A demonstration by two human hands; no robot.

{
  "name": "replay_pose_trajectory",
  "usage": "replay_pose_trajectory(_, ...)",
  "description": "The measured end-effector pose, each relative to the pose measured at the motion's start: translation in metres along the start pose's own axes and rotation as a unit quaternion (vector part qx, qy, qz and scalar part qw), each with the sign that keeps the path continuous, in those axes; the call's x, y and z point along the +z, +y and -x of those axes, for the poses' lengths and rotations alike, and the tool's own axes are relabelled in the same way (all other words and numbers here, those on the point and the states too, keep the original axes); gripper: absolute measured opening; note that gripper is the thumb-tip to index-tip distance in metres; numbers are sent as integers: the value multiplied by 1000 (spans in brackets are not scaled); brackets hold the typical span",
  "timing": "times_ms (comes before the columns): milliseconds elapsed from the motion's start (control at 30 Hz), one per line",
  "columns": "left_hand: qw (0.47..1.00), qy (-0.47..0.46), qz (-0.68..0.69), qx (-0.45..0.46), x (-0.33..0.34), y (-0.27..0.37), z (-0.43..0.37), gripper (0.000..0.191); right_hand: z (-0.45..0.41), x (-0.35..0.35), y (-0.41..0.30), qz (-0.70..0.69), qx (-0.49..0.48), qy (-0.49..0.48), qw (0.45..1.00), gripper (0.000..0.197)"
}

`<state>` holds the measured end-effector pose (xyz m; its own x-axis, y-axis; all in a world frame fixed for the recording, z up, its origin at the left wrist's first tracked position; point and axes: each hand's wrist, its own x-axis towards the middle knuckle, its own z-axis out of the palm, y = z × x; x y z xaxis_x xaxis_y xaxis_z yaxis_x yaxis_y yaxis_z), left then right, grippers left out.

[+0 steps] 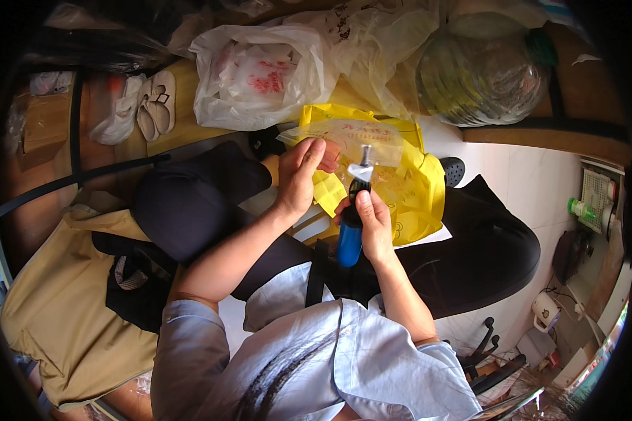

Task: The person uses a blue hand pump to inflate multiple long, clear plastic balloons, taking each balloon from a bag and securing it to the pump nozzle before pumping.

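Note:
My right hand (373,223) grips a tool with a blue handle (350,246), a black collar and a metal tip that points away from me. My left hand (304,173) is raised beside it, thumb up and fingers curled, on a clear plastic bag (366,134) with red printing. Whether its fingers pinch the bag's edge is hard to see. The tool's metal tip lies over or against this bag. Below both hands, a yellow bag (421,194) with printing stands between my knees.
A white plastic bag (258,79) and a large clear plastic bottle (484,73) rest on the shelf ahead. Pale shoes (158,105) sit at its left. Tan cloth (79,316) hangs at my left. A white mug (546,311) and cables are at the right.

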<state>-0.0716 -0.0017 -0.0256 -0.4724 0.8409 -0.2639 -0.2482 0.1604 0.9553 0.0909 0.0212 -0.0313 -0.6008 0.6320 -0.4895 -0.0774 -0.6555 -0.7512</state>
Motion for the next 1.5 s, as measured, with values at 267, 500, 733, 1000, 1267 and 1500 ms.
replay_pose_trajectory(267,981,-40,168,-84,27,-11,7,26,1,12,8,31,70,-44,996,37)
replay_pose_trajectory(500,992,-71,82,-60,37,-12,20,35,-22,-27,-6,18,-19,101,995,56)
replay_pose_trajectory(733,990,-141,24,3,48,-7,31,32,-24,-43,-49,177,-181,283,925,52)
replay_pose_trajectory(1000,987,-155,39,-7,54,-1,46,34,-22,-38,-71,112,50,119,985,47)
replay_pose_trajectory(1267,979,-198,41,12,62,1,45,35,-37,-22,-99,-99,-107,16,989,17)
replay_pose_trajectory(1500,998,23,56,-2,30,-22,7,39,-16,-16,-113,132,-356,299,875,17)
